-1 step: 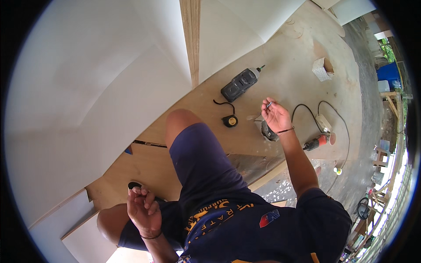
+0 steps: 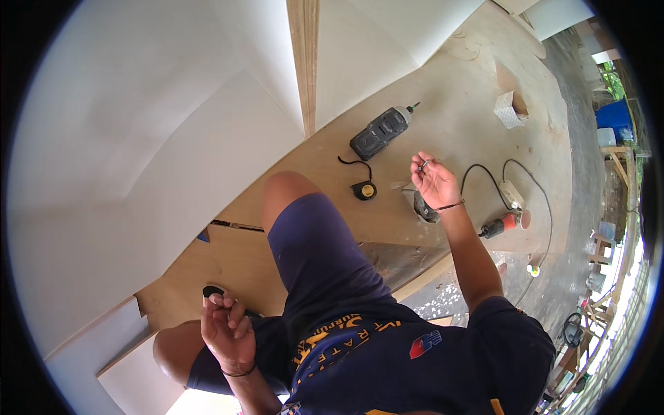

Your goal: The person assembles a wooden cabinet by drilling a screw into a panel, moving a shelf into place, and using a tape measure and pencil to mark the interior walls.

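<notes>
My right hand (image 2: 437, 183) is raised palm up over the floor boards, fingers curled in. Its fingertips pinch a small shiny metal piece (image 2: 424, 166) that looks like a screw. Close beyond it lies a black and grey cordless driver (image 2: 380, 133) with a bit in its nose. A black tape measure (image 2: 363, 190) with a strap rests left of that hand, and a dark tool (image 2: 425, 207), partly hidden, sits under the wrist. My left hand (image 2: 228, 333) hovers by my bent leg, fingers curled together; something tiny and pale may be at its fingertips, too small to name.
Large white panels (image 2: 187, 173) stand along the left and front, meeting a bare wooden edge (image 2: 304, 69). To the right are a small open carton (image 2: 510, 109), a power strip (image 2: 511, 195) with a looping cord, and a red and black angle grinder (image 2: 501, 224).
</notes>
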`<state>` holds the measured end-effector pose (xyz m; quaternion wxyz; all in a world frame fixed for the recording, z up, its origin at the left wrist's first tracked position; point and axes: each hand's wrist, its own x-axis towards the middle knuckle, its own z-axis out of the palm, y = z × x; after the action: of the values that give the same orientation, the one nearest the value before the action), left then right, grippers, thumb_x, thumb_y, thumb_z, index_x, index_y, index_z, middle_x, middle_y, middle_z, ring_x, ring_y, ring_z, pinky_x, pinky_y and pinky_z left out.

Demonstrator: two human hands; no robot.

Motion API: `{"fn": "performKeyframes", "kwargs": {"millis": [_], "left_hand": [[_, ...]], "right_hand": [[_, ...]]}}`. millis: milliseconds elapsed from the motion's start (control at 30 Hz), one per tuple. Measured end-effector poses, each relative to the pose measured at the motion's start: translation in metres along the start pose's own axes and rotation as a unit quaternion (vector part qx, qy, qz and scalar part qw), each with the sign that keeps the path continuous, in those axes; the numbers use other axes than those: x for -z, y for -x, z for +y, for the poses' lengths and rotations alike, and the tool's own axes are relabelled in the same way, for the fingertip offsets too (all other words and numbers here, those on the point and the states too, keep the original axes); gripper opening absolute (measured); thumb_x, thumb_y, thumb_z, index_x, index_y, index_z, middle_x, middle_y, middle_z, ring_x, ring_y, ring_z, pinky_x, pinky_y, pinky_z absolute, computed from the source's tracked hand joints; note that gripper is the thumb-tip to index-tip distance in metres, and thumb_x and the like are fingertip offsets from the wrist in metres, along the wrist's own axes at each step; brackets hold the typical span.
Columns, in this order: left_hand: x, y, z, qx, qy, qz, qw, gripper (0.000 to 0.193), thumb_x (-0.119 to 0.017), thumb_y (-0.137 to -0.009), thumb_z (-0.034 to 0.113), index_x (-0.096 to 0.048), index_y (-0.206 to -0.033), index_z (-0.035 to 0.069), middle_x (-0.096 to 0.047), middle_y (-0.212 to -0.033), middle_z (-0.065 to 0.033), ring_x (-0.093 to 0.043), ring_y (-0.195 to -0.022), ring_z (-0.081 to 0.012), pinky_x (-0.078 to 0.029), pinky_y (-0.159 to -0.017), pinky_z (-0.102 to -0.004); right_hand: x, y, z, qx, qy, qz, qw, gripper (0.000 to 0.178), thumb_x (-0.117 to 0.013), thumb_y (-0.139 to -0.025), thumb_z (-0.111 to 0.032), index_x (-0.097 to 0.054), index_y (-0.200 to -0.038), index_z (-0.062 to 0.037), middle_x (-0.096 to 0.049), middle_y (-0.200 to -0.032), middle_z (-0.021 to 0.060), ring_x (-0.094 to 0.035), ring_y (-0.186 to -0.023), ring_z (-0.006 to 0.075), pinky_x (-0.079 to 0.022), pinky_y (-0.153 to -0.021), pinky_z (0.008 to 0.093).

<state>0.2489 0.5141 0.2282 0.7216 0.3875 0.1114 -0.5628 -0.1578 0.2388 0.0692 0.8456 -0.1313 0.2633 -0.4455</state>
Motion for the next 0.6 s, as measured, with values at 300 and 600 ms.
{"fn": "performKeyframes", "kwargs": {"millis": [300,600], "left_hand": [[0.008,0.0,-0.017,0.032,-0.053,0.076,0.995,0.031,-0.045,-0.101,0.038,-0.059,-0.107,0.011,-0.06,-0.09,-0.0038,-0.041,-0.06,-0.0083,-0.03,-0.046,-0.0189],[-0.007,-0.016,-0.042,0.1,0.002,0.024,0.995,0.049,-0.036,-0.102,0.052,-0.06,-0.099,0.009,-0.057,-0.083,0.0011,-0.046,-0.067,-0.0096,-0.034,-0.055,-0.0228]], "right_hand": [[-0.166,-0.015,0.093,-0.115,0.315,-0.126,0.934,0.032,-0.05,-0.091,-0.002,-0.057,-0.121,0.0032,-0.065,-0.113,0.0168,-0.064,-0.103,0.0246,-0.053,-0.092,0.0353],[-0.271,0.034,0.172,-0.184,0.413,-0.357,0.817,0.047,-0.051,-0.087,0.002,-0.046,-0.134,0.0044,-0.057,-0.125,0.0201,-0.058,-0.115,0.0263,-0.049,-0.094,0.038]]}}
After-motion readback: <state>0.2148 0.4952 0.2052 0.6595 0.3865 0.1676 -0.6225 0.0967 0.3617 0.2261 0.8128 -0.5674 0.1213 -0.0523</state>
